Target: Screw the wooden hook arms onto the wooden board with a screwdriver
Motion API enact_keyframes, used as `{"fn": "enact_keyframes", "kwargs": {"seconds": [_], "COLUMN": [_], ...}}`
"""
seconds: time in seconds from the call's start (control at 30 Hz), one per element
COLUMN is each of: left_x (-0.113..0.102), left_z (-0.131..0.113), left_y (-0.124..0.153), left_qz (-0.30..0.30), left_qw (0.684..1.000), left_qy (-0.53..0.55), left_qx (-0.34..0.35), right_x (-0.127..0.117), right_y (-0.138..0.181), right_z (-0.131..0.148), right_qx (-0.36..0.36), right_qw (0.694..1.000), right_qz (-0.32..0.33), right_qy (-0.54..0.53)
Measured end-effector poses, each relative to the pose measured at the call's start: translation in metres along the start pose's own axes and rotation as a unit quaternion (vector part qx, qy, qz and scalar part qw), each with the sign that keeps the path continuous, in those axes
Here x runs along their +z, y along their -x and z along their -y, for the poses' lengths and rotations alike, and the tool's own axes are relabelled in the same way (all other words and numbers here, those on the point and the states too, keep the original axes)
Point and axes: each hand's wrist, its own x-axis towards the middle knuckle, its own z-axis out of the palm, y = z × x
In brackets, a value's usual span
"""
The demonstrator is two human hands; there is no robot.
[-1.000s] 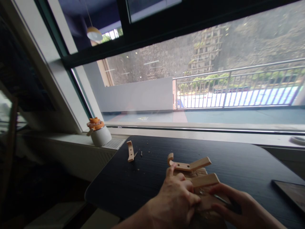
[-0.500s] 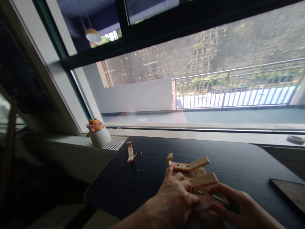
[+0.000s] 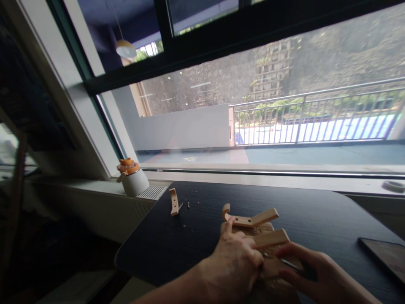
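A light wooden assembly [image 3: 253, 230] with two hook-shaped arms rests on the dark table [image 3: 316, 215] near its front edge. My left hand [image 3: 236, 261] lies on its left side, fingers curled over the wood and the forefinger stretched toward the far hook. My right hand [image 3: 311, 274] sits at the right side, fingers pinched round a thin dark tool [image 3: 292, 266] laid against the wood. The lower part of the assembly is hidden under both hands.
A loose wooden hook [image 3: 173, 202] lies at the table's far left with small screws [image 3: 186, 205] and crumbs beside it. A white pot with an orange top [image 3: 132, 177] stands on the sill. A dark phone or tablet [image 3: 384, 255] lies at the right edge.
Both hands stay on the wooden assembly with hardly any shift. The view has drifted slightly.
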Motion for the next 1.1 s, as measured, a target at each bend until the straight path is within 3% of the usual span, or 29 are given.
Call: {"fn": "enact_keyframes", "kwargs": {"seconds": [0.2, 0.4, 0.57, 0.73, 0.9, 1.1], "left_x": [-0.005, -0.007, -0.025, -0.038, -0.042, -0.052], "left_z": [0.002, 0.002, 0.000, 0.000, -0.001, 0.002], "left_y": [-0.004, -0.001, -0.006, -0.001, 0.010, 0.014], "left_qz": [0.016, 0.002, -0.060, -0.060, -0.130, -0.155], "left_qw": [1.000, 0.999, 0.993, 0.993, 0.978, 0.971], "left_qy": [0.016, 0.041, 0.083, 0.095, 0.138, 0.134], "left_qx": [0.013, 0.014, -0.055, -0.042, -0.084, -0.119], "right_x": [-0.003, -0.002, 0.001, 0.004, 0.001, -0.007], "right_y": [-0.001, 0.001, 0.003, 0.004, 0.002, -0.002], "right_z": [0.007, 0.006, -0.002, -0.006, -0.008, -0.005], "right_qx": [0.001, 0.008, 0.003, 0.003, 0.003, 0.019], "right_qw": [0.999, 1.000, 1.000, 1.000, 0.999, 0.996], "right_qz": [0.033, 0.010, -0.008, -0.013, -0.047, -0.084], "right_qy": [0.002, 0.009, 0.010, -0.015, -0.008, 0.009]}}
